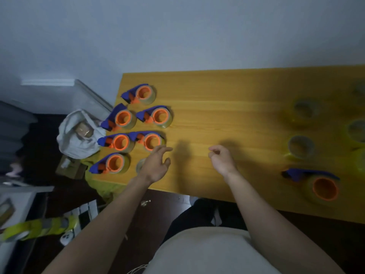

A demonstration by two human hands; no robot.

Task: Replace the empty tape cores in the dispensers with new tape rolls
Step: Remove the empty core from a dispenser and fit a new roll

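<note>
**A:** Quick pass, what have I got on the edges?

**B:** Wooden table (227, 107). Its near edge runs diagonally from lower left to lower right, its left edge sits beside a white bag (79, 135) on the floor, and its far edge meets the wall. I see a broad bare stretch of wood through the middle, from the far edge down to the hands.

**A:** Task items?

**B:** Six dispensers (126, 119), blue with orange hubs, are clustered at the left end, close together, the lowest one near the left corner. One more dispenser (316, 184) lies alone at the right, near the near edge. Loose tape rolls (301, 146) stand along the right side, blurred; I can't count them for sure. A small pale ring (140, 165) lies just beside the left wrist, partly hidden; I can't tell if it's a core.

**A:** Hands?

**B:** Left hand (157, 165) hovers over the table just right of the cluster, fingers spread and relaxed, fingertips near the lower-right dispenser of the group, holding nothing. Right hand (222, 158) is over the bare middle, well apart from the rolls, fingers loosely curled, thumb and forefinger close together. I see nothing in it. Both forearms come in over the near edge.
</note>
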